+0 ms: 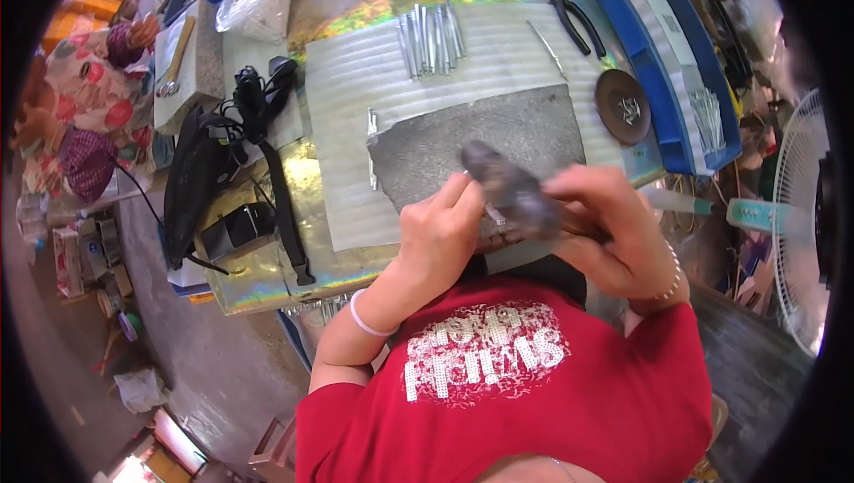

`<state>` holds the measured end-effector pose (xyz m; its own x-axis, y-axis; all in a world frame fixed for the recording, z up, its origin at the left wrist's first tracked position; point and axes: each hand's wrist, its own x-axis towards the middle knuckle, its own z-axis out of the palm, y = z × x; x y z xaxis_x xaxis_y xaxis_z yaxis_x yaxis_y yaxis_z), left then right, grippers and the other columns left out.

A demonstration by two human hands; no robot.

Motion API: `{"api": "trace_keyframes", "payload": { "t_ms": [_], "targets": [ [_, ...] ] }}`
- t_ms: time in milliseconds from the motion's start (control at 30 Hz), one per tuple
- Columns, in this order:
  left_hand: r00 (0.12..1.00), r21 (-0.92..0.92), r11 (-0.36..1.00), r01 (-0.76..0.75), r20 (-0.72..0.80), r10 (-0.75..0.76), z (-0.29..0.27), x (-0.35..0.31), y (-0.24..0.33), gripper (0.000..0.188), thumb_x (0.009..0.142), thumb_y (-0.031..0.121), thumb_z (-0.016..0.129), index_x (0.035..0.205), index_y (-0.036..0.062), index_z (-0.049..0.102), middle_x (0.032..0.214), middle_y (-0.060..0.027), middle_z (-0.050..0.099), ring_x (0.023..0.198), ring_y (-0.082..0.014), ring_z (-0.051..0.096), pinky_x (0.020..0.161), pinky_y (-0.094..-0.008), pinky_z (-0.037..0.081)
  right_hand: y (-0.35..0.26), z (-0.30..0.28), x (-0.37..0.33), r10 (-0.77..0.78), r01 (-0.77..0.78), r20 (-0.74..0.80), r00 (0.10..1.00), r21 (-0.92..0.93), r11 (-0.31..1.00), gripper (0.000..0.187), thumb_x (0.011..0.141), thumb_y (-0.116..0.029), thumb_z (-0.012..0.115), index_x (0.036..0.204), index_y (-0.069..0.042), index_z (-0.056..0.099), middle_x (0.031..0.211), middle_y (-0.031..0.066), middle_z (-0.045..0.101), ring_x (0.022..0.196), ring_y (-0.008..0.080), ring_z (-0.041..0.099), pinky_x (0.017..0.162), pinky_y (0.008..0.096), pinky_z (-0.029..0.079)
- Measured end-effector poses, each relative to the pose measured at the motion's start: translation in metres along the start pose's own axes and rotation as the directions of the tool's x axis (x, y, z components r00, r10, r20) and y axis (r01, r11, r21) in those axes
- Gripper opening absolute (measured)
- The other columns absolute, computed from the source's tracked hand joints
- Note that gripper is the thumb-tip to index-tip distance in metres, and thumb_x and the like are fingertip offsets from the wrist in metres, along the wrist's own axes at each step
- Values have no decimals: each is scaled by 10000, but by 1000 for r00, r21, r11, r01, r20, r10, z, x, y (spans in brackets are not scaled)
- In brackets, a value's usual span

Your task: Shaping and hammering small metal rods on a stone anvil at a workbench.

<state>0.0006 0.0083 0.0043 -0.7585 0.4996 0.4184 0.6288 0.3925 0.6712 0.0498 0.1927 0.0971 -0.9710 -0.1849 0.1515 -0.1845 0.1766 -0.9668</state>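
My left hand [438, 223] is closed in a pinch at the near edge of a rough dark grey slab [427, 154]. What it pinches is mostly hidden, though a small shiny metal bit shows beside the fingers. Over the slab's near right part is a heavy dark tool [516, 194], blurred by motion, shaped like a hammer head. My right hand [614, 225] is curled at the right end of this tool, its fingers partly smeared. The slab lies on a white foam sheet [342, 207]. A few thin metal rods [372, 149] lie along the slab's left edge.
Beyond the slab lies a bunch of metal rods [431, 38]. At the right are pliers [574, 16], a round brown dish [623, 108] with small metal pieces, a blue tray [685, 149] and a fan [805, 216]. Black straps [276, 189] lie left. Another person [84, 83] is at far left.
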Motion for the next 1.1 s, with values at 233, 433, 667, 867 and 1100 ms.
{"api": "trace_keyframes", "payload": {
  "t_ms": [233,433,667,867,1100],
  "targets": [
    [999,15,999,-40,20,40,0,0,-6,129,738,8,574,835,89,549,723,-59,529,536,-239,581,435,-331,453,-32,-21,-18,-35,131,214,976,-453,882,535,726,42,660,1225,18,470,972,170,613,772,306,633,659,334,511],
    [999,38,999,-27,28,26,-1,2,-4,127,736,9,586,825,94,557,711,-56,531,530,-239,578,430,-327,450,-37,-22,-20,-54,187,252,966,-542,819,599,690,49,675,1246,34,452,970,156,614,739,270,628,574,328,504],
    [999,42,999,-30,15,30,1,3,-5,127,731,17,594,818,92,541,710,-60,526,535,-244,581,431,-334,449,-30,-18,-19,-83,224,258,962,-581,783,614,702,37,679,1265,42,436,970,141,616,698,246,614,531,327,489],
    [999,13,999,-47,13,47,-2,7,-3,140,723,24,591,829,89,527,717,-62,529,560,-255,588,441,-343,455,-74,-16,-18,91,160,269,959,-776,611,538,755,-63,675,1242,19,462,903,133,609,686,240,609,546,330,488],
    [1000,67,998,-9,24,7,-4,2,-4,143,721,37,620,820,95,535,698,-71,510,544,-282,569,442,-361,448,-64,-20,-22,-10,103,146,989,-648,755,513,740,13,657,1226,27,494,916,175,629,724,303,650,613,329,517]
  ]
}}
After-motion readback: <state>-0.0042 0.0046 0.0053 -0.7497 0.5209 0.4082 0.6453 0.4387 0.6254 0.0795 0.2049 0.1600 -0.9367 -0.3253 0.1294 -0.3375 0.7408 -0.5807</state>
